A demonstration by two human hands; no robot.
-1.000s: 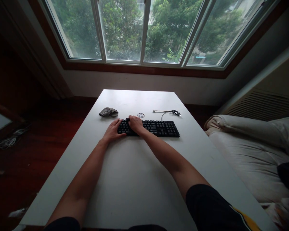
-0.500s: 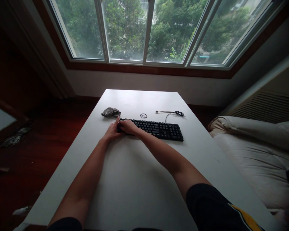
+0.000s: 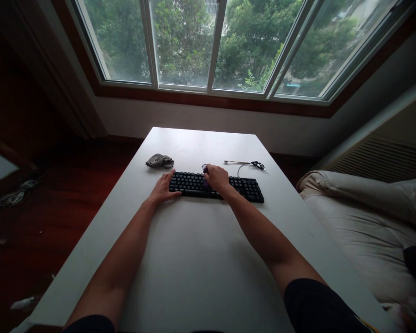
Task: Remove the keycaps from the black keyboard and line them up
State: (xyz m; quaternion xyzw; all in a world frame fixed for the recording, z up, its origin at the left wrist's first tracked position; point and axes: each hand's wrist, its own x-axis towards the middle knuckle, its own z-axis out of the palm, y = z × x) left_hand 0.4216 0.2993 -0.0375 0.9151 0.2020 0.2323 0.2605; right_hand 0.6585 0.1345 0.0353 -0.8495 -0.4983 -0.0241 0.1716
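A black keyboard [image 3: 190, 181] lies across the white table. My left hand [image 3: 162, 188] grips its left end, thumb along the front edge and fingers at the back corner. Over the middle of the keys, my right hand [image 3: 217, 178] is closed around a small dark purple object [image 3: 205, 170], which shows at the thumb side and below the fingers. Its kind cannot be made out. Just behind the keyboard, a small ring-like item [image 3: 204, 166] is partly covered by my right hand. The keyboard's cable [image 3: 257, 164] lies bundled at the back right.
A crumpled grey cloth [image 3: 159, 161] sits behind the keyboard's left end. A thin stick with a pale tip [image 3: 233, 162] lies near the cable. The white table [image 3: 201, 259] stands before a window, with a cushioned seat [image 3: 353, 222] on the right.
My right hand has moved right along the keyboard, from its left end to the middle. My left hand stays at the left end, with its thumb now along the front edge.
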